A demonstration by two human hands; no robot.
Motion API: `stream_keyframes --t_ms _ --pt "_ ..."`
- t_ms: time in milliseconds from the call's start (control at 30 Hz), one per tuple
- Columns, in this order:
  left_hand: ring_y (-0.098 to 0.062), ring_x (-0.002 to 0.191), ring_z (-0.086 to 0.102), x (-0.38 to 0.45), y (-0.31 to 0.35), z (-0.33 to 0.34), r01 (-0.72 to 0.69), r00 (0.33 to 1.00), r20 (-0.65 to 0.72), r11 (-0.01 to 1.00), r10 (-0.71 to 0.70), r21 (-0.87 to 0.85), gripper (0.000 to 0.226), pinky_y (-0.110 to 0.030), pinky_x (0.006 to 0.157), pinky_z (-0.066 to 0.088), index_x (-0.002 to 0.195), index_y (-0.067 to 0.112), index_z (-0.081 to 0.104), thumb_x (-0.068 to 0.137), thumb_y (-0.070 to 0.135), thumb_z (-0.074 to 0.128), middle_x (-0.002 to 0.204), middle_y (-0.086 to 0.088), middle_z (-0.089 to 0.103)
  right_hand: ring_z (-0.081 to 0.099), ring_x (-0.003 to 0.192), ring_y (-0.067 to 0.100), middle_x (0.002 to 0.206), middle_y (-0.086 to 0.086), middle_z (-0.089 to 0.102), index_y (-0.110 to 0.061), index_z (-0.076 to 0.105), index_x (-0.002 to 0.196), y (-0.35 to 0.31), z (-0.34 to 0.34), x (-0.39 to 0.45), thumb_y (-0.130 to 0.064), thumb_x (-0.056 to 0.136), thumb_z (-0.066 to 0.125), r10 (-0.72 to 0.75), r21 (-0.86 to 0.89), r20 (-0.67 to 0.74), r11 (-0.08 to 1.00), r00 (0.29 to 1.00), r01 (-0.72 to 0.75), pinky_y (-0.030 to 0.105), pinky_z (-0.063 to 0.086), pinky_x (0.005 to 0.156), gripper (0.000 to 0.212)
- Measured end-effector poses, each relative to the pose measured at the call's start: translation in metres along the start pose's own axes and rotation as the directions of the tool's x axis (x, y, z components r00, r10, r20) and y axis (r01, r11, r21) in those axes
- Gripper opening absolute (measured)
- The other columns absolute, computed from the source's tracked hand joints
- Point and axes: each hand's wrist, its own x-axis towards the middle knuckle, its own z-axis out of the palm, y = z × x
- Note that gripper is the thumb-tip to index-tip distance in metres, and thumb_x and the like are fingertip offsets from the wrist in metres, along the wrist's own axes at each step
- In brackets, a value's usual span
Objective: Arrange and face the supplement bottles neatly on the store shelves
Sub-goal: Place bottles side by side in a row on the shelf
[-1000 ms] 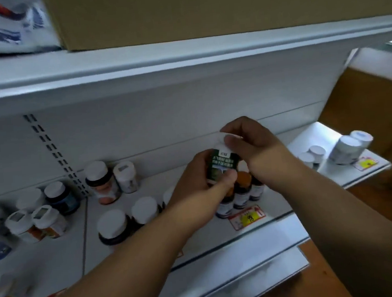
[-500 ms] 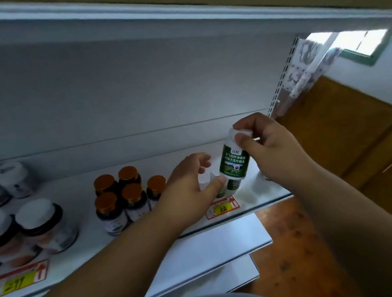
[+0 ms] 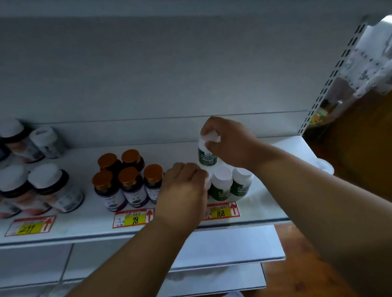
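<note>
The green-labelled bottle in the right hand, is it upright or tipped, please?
Roughly upright: the green-labelled bottle has its white cap on top, gripped by the right hand, label facing outward.

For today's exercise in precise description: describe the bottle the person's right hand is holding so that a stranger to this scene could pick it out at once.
Start at the white store shelf and go to the yellow price tag reading 168 near its right end. Behind it stands a cluster of white-capped, green-labelled bottles. The one meant is the only one raised above the others, gripped by its white cap in the right hand.
</note>
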Motion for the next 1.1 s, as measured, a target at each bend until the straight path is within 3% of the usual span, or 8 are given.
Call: stream_keyframes --t_ms 167,333,467,533,600,700,833,1100 --pt "-0.030 0.079 0.057 -0.007 -0.007 0.012 -0.017 1.000 0.004 1.000 0.017 0.005 0.024 -0.037 0.070 0.047 0.094 0.008 0.071 0.073 -0.001 0.065 0.085 -0.009 0.065 0.056 0.085 0.009 0.092 -0.015 0.059 -0.033 0.063 0.092 0.002 0.028 0.022 -0.018 0.078 0.070 0.002 -0.023 0.285 1.000 0.959 0.005 0.015 0.037 0.060 0.021" --pt "-0.029 0.080 0.054 -0.007 -0.012 0.015 -0.038 0.999 0.002 0.999 0.038 0.021 0.022 -0.037 0.071 0.046 0.098 0.008 0.070 0.078 0.003 0.064 0.086 -0.009 0.064 0.058 0.088 0.002 0.091 -0.021 0.058 -0.039 0.064 0.085 0.007 0.029 0.031 -0.019 0.082 0.069 0.000 -0.007 0.381 1.000 0.924 0.003 0.012 0.038 0.063 0.020" --pt "-0.029 0.077 0.053 -0.006 -0.012 0.012 -0.032 0.999 0.029 0.999 0.031 0.041 0.015 -0.035 0.069 0.042 0.089 0.009 0.068 0.078 0.003 0.061 0.082 -0.009 0.060 0.058 0.104 0.008 0.114 -0.015 0.061 -0.037 0.061 0.110 0.015 0.017 0.019 -0.031 0.089 0.063 0.007 -0.052 0.340 0.999 0.941 0.012 0.020 0.045 0.081 0.022" --pt "-0.028 0.077 0.053 -0.004 -0.011 0.010 -0.033 0.999 0.043 0.999 0.032 0.033 0.015 -0.035 0.068 0.041 0.087 0.010 0.067 0.075 0.002 0.062 0.083 -0.009 0.059 0.053 0.107 0.007 0.124 -0.017 0.054 -0.039 0.051 0.122 0.023 0.006 -0.001 -0.051 0.083 0.063 -0.014 -0.089 0.300 0.995 0.954 0.043 0.025 0.045 0.083 0.043" --pt "-0.027 0.079 0.052 0.000 -0.011 0.007 -0.031 0.996 0.086 0.999 0.029 0.020 0.020 -0.035 0.069 0.043 0.089 0.011 0.068 0.071 0.004 0.070 0.086 -0.007 0.059 0.050 0.101 0.007 0.118 -0.020 0.048 -0.040 0.045 0.125 0.030 -0.002 -0.022 -0.064 0.071 0.066 -0.005 -0.189 0.337 0.979 0.942 0.073 0.022 0.042 0.075 0.062" --pt "-0.028 0.080 0.054 0.003 -0.010 0.004 -0.028 0.993 0.111 0.999 0.026 0.016 0.025 -0.036 0.069 0.048 0.089 0.010 0.068 0.067 0.005 0.078 0.088 -0.009 0.060 0.052 0.098 0.014 0.114 -0.012 0.055 -0.034 0.045 0.120 0.038 0.005 -0.042 -0.058 0.073 0.068 0.065 -0.297 0.402 0.953 0.913 0.063 0.030 0.046 0.078 0.058" --pt "-0.030 0.080 0.056 0.004 -0.008 0.003 -0.019 0.994 0.105 1.000 0.018 0.006 0.023 -0.037 0.070 0.051 0.090 0.008 0.069 0.069 0.005 0.078 0.087 -0.011 0.062 0.049 0.104 0.020 0.117 -0.002 0.058 -0.026 0.044 0.123 0.038 0.018 -0.049 -0.052 0.084 0.061 0.076 -0.336 0.326 0.941 0.942 0.041 0.036 0.045 0.087 0.050" --pt "-0.030 0.080 0.056 0.006 -0.005 0.001 -0.027 0.991 0.130 0.999 0.023 0.030 0.027 -0.037 0.069 0.050 0.091 0.010 0.070 0.066 0.006 0.080 0.087 -0.010 0.062 0.047 0.099 0.021 0.113 0.001 0.059 -0.024 0.042 0.117 0.035 0.018 -0.052 -0.049 0.086 0.058 0.114 -0.337 0.332 0.942 0.936 0.005 0.037 0.045 0.082 0.043"
